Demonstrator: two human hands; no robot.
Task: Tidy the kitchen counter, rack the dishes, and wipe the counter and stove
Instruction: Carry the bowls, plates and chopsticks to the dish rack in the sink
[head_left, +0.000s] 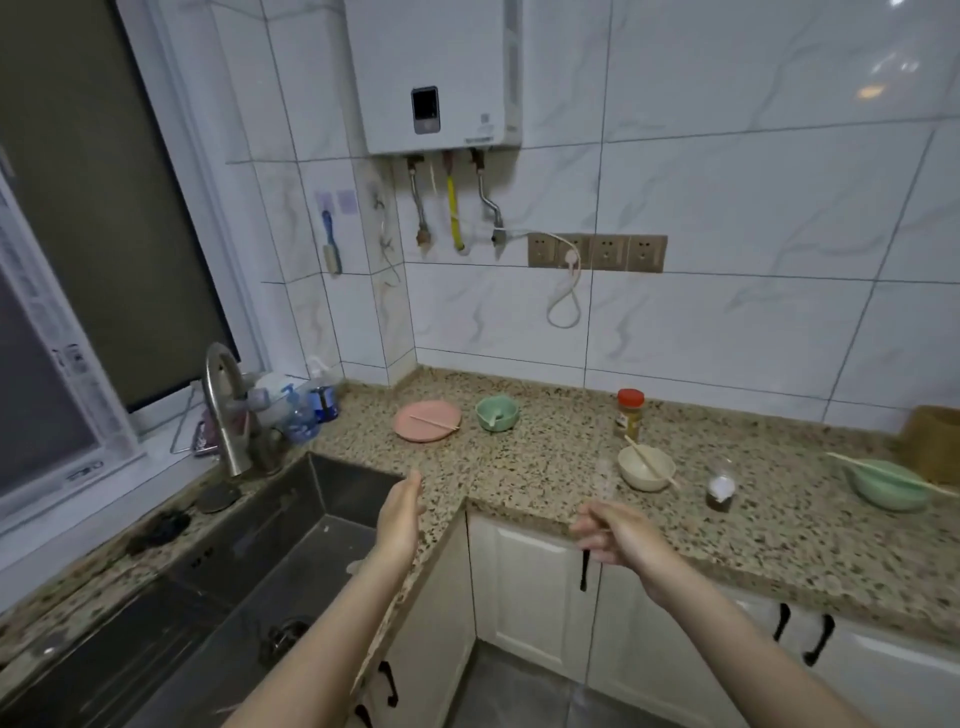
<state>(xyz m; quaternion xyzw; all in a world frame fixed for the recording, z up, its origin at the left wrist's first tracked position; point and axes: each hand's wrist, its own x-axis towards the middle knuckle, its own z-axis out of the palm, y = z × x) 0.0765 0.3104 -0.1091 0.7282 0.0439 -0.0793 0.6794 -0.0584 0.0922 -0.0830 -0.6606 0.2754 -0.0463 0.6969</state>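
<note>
— On the speckled counter (545, 467), what holds what?

— Far left of the corner, a pink plate (427, 421) lies flat with one chopstick (434, 422) across it, its long axis running from far left to near right. Just right of it a small green bowl (497, 412) holds a green spoon whose handle leans toward the near left rim. Nearer, a beige bowl (645, 468) has a pair of chopsticks (652, 461) resting in it, slanting from far left to near right, the near ends poking past the rim. At the far right a larger green bowl (889, 484) carries chopsticks laid across its rim, running left to right.

— And the jars?

— A red-capped spice jar (629, 414) stands upright behind the beige bowl; a small clear jar (721, 488) with white and dark contents stands to that bowl's right.

— The sink (291, 551)?

— Left of the counter, faucet (224, 410) at its far edge, bottles clustered beside the faucet.

— The hands?

— The left hand (400, 519) hovers over the counter's near corner, fingers straight and pressed together, holding nothing. The right hand (615, 535) hangs at the counter's near edge, fingers loosely curled, blurred, grasping nothing.
</note>
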